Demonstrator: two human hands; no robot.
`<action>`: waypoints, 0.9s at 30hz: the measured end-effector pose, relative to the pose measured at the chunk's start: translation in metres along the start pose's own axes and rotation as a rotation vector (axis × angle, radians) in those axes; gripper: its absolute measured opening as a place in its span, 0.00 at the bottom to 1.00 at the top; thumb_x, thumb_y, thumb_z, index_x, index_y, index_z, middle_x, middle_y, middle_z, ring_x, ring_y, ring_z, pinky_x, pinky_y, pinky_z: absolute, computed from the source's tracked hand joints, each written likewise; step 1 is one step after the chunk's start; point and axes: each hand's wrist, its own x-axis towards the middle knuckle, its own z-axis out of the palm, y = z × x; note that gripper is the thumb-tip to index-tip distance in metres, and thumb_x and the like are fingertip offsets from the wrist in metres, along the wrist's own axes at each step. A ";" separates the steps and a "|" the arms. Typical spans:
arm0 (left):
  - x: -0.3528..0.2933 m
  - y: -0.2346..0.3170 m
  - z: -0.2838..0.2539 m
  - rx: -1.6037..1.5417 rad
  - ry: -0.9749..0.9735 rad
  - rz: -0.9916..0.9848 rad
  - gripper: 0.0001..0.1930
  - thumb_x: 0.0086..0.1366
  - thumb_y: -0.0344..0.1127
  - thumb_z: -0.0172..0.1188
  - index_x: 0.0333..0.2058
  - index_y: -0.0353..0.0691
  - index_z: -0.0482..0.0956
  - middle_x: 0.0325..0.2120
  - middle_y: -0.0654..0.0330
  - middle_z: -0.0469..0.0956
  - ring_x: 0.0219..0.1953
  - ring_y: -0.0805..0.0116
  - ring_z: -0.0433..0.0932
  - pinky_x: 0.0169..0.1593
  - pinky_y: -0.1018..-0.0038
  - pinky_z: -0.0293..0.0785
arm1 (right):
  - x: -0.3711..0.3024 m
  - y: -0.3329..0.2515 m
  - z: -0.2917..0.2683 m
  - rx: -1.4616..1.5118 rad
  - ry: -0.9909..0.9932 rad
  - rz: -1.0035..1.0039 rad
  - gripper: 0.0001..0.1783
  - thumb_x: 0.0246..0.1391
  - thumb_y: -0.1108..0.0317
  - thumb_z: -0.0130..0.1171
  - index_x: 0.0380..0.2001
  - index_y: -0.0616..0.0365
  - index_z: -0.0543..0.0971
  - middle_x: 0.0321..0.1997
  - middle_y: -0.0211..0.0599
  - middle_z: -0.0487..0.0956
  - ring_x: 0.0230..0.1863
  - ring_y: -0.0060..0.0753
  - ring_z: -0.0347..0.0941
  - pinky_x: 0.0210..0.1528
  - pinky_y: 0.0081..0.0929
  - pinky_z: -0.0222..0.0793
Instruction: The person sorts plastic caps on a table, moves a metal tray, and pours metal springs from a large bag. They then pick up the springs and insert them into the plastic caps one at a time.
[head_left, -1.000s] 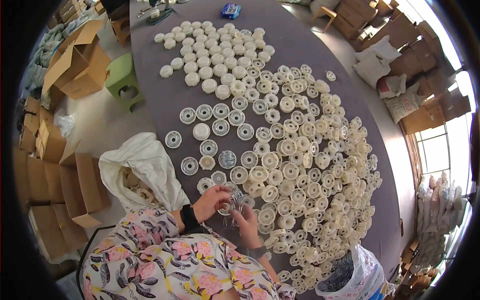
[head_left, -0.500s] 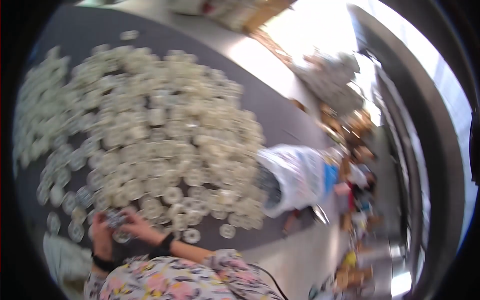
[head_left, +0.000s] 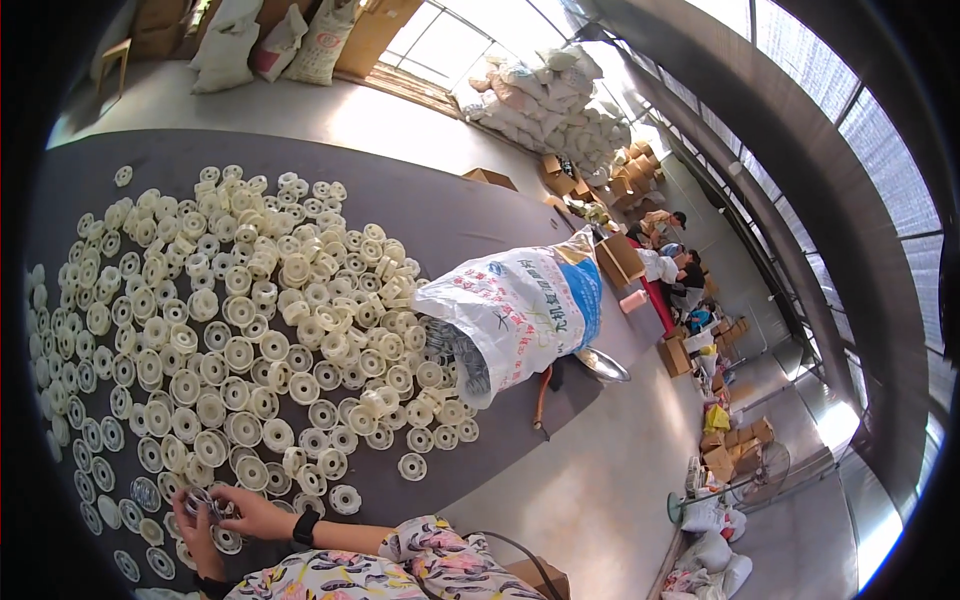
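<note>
At the near left edge of the table, my left hand (head_left: 198, 530) and my right hand (head_left: 252, 514) come together with their fingers closed round a small silvery round part (head_left: 203, 500). Its exact kind is too small to make out. Beside and beyond my hands spreads a large heap of cream plastic wheels (head_left: 240, 353), round with hollow centres. Close to my left hand lie several clear or greyish wheels (head_left: 103, 474) and a silvery coiled piece (head_left: 145, 492).
A white and blue woven sack (head_left: 520, 310) lies open on the grey table (head_left: 430, 205), grey coiled metal parts (head_left: 455, 362) at its mouth. Past it are a cardboard box (head_left: 620, 260) and a metal bowl (head_left: 602, 366). People (head_left: 685, 275) sit farther off; a fan (head_left: 762, 470) stands at right.
The view has swung and sharpened, so the table sits lower in the picture and more of the room shows. Both hands stay together around the silvery part.
</note>
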 end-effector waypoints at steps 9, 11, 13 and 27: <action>0.000 -0.001 0.018 -0.398 0.160 -0.047 0.11 0.63 0.34 0.51 0.42 0.38 0.69 0.34 0.62 0.73 0.34 0.71 0.73 0.37 0.77 0.69 | -0.003 0.026 0.002 -0.030 0.090 -0.100 0.27 0.40 0.76 0.56 0.48 0.58 0.64 0.38 0.38 0.71 0.39 0.31 0.69 0.42 0.26 0.66; -0.002 0.016 0.019 0.221 -0.147 0.131 0.08 0.60 0.29 0.51 0.38 0.37 0.71 0.33 0.63 0.72 0.34 0.70 0.72 0.38 0.77 0.67 | -0.005 0.040 -0.001 0.431 0.064 0.181 0.25 0.40 0.75 0.54 0.46 0.57 0.63 0.31 0.32 0.71 0.30 0.23 0.67 0.32 0.20 0.64; -0.012 0.043 0.034 0.354 -0.170 0.076 0.11 0.53 0.24 0.53 0.37 0.36 0.72 0.37 0.62 0.70 0.36 0.69 0.70 0.40 0.77 0.66 | -0.005 0.064 0.004 0.507 0.105 0.198 0.23 0.40 0.75 0.54 0.44 0.57 0.64 0.28 0.28 0.70 0.26 0.17 0.64 0.26 0.15 0.59; -0.010 0.009 0.047 -0.434 -0.036 -0.160 0.16 0.66 0.45 0.45 0.47 0.44 0.69 0.28 0.66 0.73 0.23 0.81 0.70 0.19 0.86 0.62 | -0.006 0.024 -0.003 0.111 0.120 -0.087 0.21 0.44 0.75 0.53 0.45 0.57 0.67 0.33 0.33 0.72 0.33 0.20 0.67 0.34 0.20 0.64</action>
